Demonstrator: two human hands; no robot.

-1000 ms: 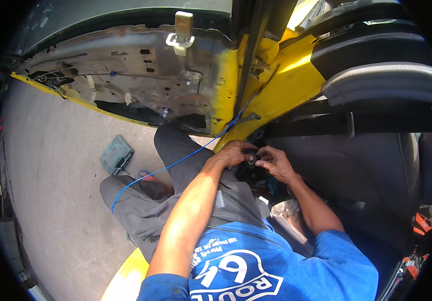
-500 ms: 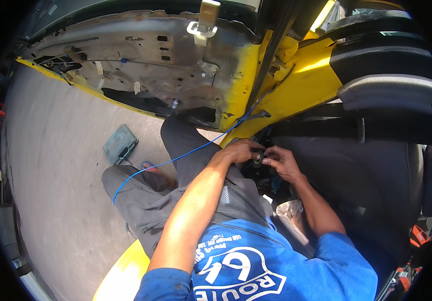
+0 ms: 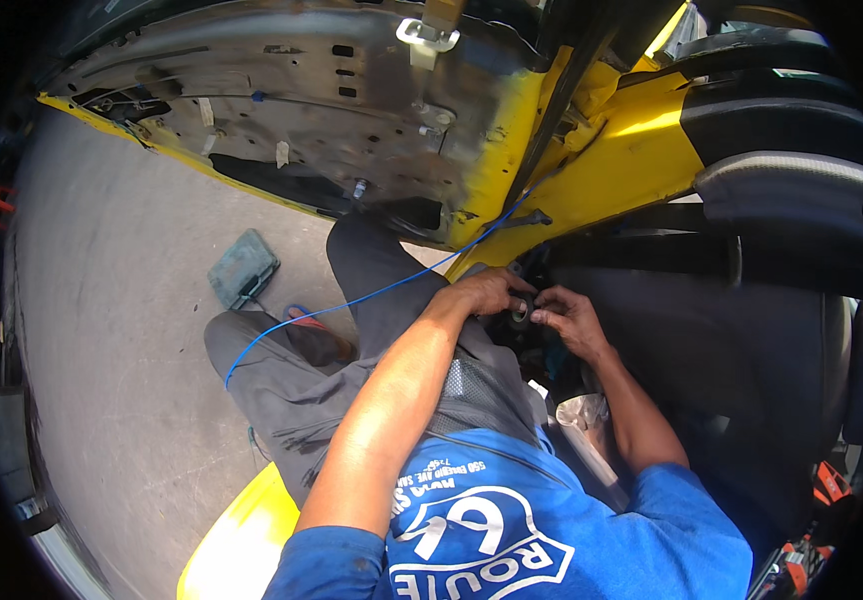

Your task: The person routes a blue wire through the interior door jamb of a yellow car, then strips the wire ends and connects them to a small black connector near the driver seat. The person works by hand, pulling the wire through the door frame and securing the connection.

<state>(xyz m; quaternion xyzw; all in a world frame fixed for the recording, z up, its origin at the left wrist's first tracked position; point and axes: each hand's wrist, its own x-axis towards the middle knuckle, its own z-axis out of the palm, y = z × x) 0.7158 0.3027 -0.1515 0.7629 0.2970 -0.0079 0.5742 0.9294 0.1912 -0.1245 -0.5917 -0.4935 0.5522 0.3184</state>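
Observation:
A small dark ring, which looks like a roll of black electrical tape point(image 3: 521, 317), sits between my two hands above the dark gap beside the seat. My left hand point(image 3: 489, 293) grips it, with the thumb on the roll and the fingers curled over. My right hand point(image 3: 569, 318) pinches at the roll's right side with thumb and forefinger; whatever strip or wire lies between the fingertips is too small to make out. A thin blue wire point(image 3: 363, 297) runs from the yellow door sill across my legs, passing left of my hands.
An open yellow car door point(image 3: 351, 110) with its bare metal inner panel stands ahead. A green tool case point(image 3: 243, 268) lies on the concrete floor point(image 3: 111, 330). A dark seat point(image 3: 691, 350) is at right, and a crumpled silvery bag point(image 3: 583, 420) lies by my right forearm.
Both hands stay close together at the tape roll, with slight finger shifts. The surroundings sit a little differently in view, as my head has moved slightly.

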